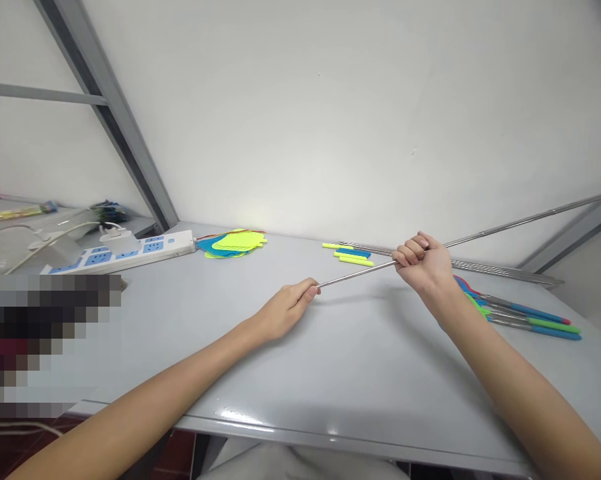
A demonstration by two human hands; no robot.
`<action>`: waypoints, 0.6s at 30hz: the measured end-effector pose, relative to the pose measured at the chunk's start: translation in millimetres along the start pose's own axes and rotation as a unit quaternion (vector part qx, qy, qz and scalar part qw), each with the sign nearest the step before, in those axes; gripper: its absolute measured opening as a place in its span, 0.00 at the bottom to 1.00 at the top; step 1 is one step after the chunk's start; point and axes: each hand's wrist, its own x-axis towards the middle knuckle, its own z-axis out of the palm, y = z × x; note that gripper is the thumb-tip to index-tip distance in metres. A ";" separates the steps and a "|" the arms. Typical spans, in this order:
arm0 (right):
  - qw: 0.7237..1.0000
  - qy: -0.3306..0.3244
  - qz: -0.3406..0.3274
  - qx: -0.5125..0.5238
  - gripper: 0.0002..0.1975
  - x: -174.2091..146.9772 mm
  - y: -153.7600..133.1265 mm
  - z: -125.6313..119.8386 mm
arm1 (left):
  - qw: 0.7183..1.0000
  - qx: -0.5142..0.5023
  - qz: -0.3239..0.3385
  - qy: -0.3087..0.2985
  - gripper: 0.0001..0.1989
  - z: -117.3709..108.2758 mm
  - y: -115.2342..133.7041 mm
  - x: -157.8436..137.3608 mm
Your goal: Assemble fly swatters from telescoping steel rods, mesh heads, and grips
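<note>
- rod (505, 227), thin and shiny, is in both hands. it runs from the middle of the frame up to the right edge, where it goes out of sight.
- left hand (289, 308), in the middle of the frame, pinches the low end of the rod. the very tip is hidden in the hand.
- right hand (423, 263), right of the middle, is curled in a fist around the rod, lifted off the table (350, 373).
- the hands are apart, maybe because a long, thin thing is easier to hold steady at two spots. the rod tilts because the right hand is higher.
- more rods, the spare rods (505, 272), lie flat in a bunch by the wall (290, 120), at the right. maybe they lie along it so they take up little room.
- short tubes (355, 253), yellow and blue, lie near the wall behind the hands.
- flaps (238, 240), yellow and blue, sit in a pile left of the middle. like things are together, maybe so they are easy to find.
- sticks (553, 325) with bright grips lie side by side at the right, past the right arm.
- a power strip (138, 255) is at the left, with plugs in it.
</note>
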 end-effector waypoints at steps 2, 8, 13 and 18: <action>1.000 0.003 0.002 0.001 0.13 0.5 -0.9 0.3 | 1.000 0.004 -0.004 0.012 0.20 -1.0 -0.4 0.1; 1.000 0.007 0.001 0.015 0.13 0.7 -4.3 2.5 | 0.999 0.015 0.001 0.037 0.19 -5.0 -3.5 -0.1; 1.000 0.006 -0.007 0.014 0.13 -0.5 -6.3 4.1 | 0.998 0.032 -0.004 0.050 0.19 -8.1 -3.9 0.5; 1.000 0.000 -0.010 0.004 0.13 0.0 -5.1 3.4 | 0.997 0.042 0.002 0.058 0.18 -9.5 -5.3 1.6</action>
